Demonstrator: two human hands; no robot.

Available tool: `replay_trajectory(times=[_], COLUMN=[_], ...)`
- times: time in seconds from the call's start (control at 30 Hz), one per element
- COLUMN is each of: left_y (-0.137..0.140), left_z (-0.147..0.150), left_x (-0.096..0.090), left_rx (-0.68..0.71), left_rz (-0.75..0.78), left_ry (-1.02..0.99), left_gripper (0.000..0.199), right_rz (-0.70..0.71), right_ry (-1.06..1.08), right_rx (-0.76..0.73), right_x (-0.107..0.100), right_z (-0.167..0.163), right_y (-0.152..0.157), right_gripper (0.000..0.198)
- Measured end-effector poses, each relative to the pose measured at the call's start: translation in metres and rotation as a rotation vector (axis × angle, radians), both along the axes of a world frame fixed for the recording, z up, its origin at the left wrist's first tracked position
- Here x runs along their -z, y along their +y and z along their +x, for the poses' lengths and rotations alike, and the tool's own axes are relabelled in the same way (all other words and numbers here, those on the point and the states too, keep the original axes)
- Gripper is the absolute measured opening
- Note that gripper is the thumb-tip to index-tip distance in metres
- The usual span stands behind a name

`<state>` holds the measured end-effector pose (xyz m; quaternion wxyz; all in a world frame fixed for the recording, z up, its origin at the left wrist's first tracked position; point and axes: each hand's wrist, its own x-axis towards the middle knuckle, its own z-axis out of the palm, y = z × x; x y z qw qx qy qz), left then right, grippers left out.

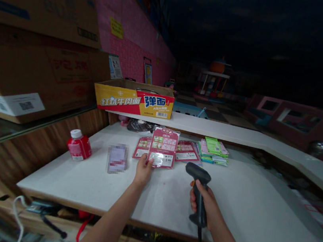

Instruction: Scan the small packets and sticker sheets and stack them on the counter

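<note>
Packet [163, 147] is pinched in left hand [143, 171], seemingly for scanning; to its right, right hand [210, 208] clasps scanner [200, 198], which likely needs aiming at label [162, 160].

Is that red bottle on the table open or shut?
Shut: the red bottle has its white cap on top. How tight it is, I cannot tell.

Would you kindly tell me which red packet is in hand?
The middle red packet, its lower left corner in the left hand; those on either side lie on the table.
</note>
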<state>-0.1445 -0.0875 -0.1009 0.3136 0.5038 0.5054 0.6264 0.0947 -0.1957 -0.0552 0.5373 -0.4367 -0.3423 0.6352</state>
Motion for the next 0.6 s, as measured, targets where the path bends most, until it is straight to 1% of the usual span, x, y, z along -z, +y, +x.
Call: replay_trajectory(times=[0.07,0.13,0.23,0.3,0.37,0.47,0.53,0.6], left_y=[0.000,0.000,0.000,0.000,0.000,0.000,0.003,0.010], left_z=[0.000,0.000,0.000,0.000,-0.001,0.001,0.011,0.029], left_x=[-0.001,-0.002,-0.005,-0.007,-0.008,-0.008,-0.008,-0.011], left_rx=[0.045,0.071,0.089,0.093,0.100,0.094,0.109,0.129], left_rz=[0.036,0.040,0.018,0.017,0.024,0.023,-0.012,-0.065], left_ry=[-0.054,-0.107,-0.172,-0.195,-0.197,-0.207,-0.251,-0.305], left_gripper=[0.036,0.040,0.046,0.048,0.050,0.052,0.053,0.050], right_rz=[-0.006,-0.041,-0.020,0.003,0.025,0.012,-0.016,-0.032], right_ry=[0.069,0.161,0.327,0.436,0.530,0.602,0.611,0.605], right_rx=[0.040,0.062,0.076,0.084,0.094,0.106,0.101,0.091], right_x=[0.003,0.008,0.019,0.026,0.032,0.035,0.034,0.033], right_z=[0.021,0.048,0.089,0.107,0.116,0.117,0.114,0.113], right_y=[0.010,0.020,0.029,0.031,0.032,0.033,0.036,0.037], right_gripper=[0.043,0.042,0.038,0.035,0.034,0.034,0.033,0.032])
